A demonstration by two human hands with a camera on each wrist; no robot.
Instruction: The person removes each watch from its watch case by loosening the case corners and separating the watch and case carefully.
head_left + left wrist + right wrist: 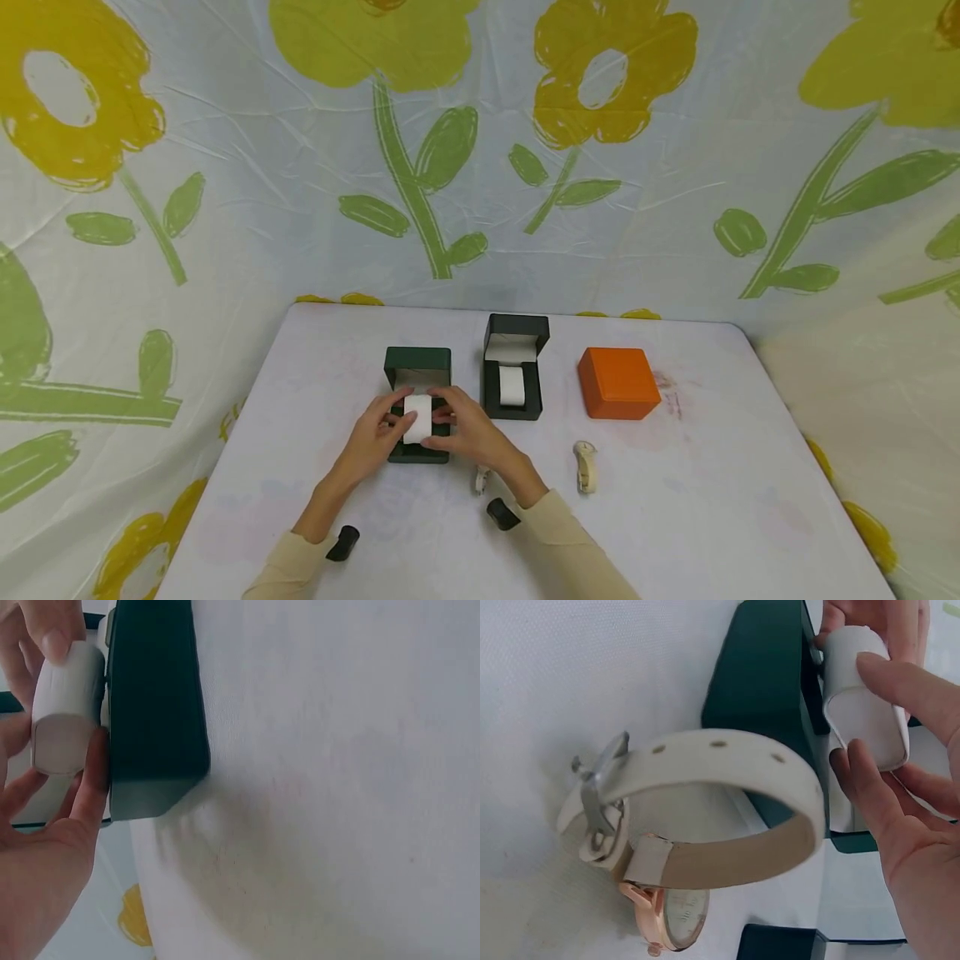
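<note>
Fingers of the left hand [372,433] and right hand [474,430] pinch the white watch cushion [417,419], probably light and slightly springy, sensibly by its left and right ends.

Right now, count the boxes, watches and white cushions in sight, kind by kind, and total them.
Boxes: 3, namely the green box, the black box and the orange box
Watches: 2, one watch and another watch
Cushions: 2, one white cushion and another white cushion
Total: 7
</note>
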